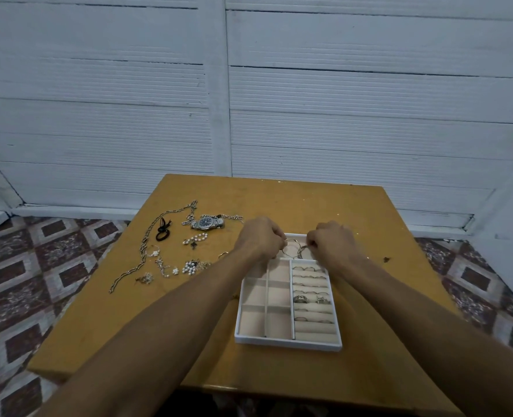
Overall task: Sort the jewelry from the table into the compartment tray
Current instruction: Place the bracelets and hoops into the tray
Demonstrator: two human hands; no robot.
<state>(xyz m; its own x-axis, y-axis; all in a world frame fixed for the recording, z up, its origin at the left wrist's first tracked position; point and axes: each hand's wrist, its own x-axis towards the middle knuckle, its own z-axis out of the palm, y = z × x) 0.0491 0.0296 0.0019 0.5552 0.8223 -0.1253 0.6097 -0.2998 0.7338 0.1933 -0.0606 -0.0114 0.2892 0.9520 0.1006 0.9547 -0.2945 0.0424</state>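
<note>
Hoops: two thin metal hoops (pixel 291 250) above the far end of the tray (pixel 288 344), one in each of my hands.
Risk: they may be hooked together (hard to tell), so a tug could fling one past the far rim onto the tabletop (pixel 279 200).
Left hand (pixel 261 239): fingers curled tight, pinching the left hoop.
Right hand (pixel 332 244): curled likewise, pinching the right one.
Unsorted: watch (pixel 207 222) and chain (pixel 143 252), towards the tabletop's left edge.

Over the compartment tray's (pixel 288 344) twelve-o'clock end, the left hand (pixel 261 239) pinches a thin hoop (pixel 291 249) and the right hand (pixel 332 243) pinches a second hoop (pixel 301 251). A watch (pixel 207 223) and a chain (pixel 146 251) lie toward ten o'clock.
</note>
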